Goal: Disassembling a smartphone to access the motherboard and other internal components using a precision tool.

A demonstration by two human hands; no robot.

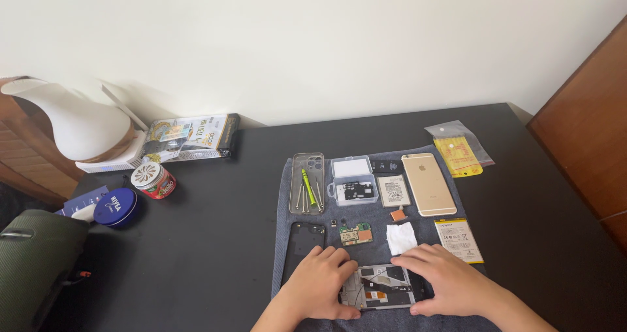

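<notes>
You had soft, even daylight; the white lamp (68,119) threw a faint shadow up the wall behind it. The dark table (209,240) showed mild sheen beside that lamp. Focus stayed sharp throughout.

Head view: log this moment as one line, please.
left hand: on opened phone frame | right hand: on frame's right end | surface: grey towel | nearby: circuit board, white wipe
</notes>
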